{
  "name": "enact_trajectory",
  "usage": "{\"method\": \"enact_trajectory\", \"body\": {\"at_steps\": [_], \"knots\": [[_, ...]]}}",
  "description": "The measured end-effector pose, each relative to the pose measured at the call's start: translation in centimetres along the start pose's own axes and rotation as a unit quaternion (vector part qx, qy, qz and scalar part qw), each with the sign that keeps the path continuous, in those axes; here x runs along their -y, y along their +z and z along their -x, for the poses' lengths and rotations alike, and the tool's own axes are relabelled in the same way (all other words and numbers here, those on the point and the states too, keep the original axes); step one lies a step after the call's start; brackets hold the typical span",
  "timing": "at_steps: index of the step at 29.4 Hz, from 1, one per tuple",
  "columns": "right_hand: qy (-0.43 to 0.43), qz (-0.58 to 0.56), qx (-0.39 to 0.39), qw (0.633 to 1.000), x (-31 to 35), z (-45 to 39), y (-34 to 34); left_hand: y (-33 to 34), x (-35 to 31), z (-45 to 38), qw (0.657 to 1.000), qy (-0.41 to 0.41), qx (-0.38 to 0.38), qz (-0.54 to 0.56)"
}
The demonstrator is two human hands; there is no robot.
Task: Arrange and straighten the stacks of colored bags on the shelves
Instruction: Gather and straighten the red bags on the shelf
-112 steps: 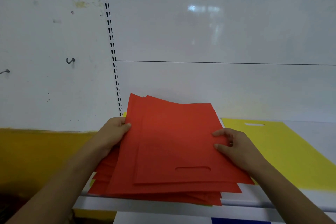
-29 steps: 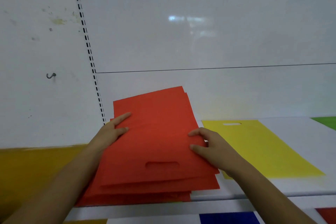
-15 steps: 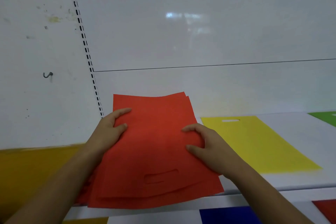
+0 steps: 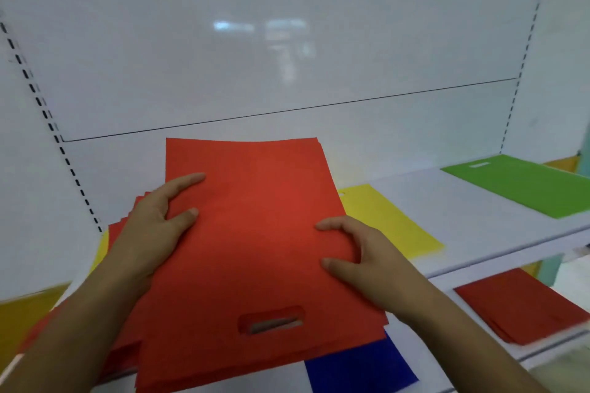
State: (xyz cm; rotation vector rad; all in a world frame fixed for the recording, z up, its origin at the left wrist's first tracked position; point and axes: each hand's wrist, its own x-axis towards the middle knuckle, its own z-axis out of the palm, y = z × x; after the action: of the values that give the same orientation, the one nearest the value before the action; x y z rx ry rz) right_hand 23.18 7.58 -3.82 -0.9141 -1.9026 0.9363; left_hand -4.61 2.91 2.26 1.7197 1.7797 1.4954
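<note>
Both hands grip a red bag stack over the white shelf's front edge.

The left hand (image 4: 153,226) and right hand (image 4: 364,258) clasp the red bag stack (image 4: 255,233) by its sides; bare white shelf (image 4: 447,201) separates the yellow bag (image 4: 392,226) from the green bag (image 4: 523,185).

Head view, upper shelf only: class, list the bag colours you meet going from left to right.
Red stack, held between left hand and right hand → yellow bag → green bag.
</note>
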Motion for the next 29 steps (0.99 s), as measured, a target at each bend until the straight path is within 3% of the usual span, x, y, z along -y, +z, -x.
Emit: {"method": "enact_trajectory", "body": {"at_steps": [5,15,21,25,29], "knots": [[-0.004,0.061,-0.073,0.995,-1.6,5.5,-7.7,7.5,-4.9,1.3,0.998,0.057,0.03,-0.021],[0.049,0.174,-0.179,0.967,-5.6,19.8,-25.2,27.3,-16.1,7.3,0.985,0.109,0.117,0.059],[0.122,0.172,-0.237,0.948,-8.7,28.0,-33.1,38.2,-21.2,11.3,0.971,0.096,0.169,0.137],[0.169,0.169,-0.274,0.932,-11.2,32.2,-37.0,44.2,-23.9,14.3,0.944,0.081,0.23,0.222],[0.211,0.162,-0.291,0.919,-14.5,34.6,-39.7,50.4,-23.4,16.0,0.93,0.062,0.306,0.193]]}}
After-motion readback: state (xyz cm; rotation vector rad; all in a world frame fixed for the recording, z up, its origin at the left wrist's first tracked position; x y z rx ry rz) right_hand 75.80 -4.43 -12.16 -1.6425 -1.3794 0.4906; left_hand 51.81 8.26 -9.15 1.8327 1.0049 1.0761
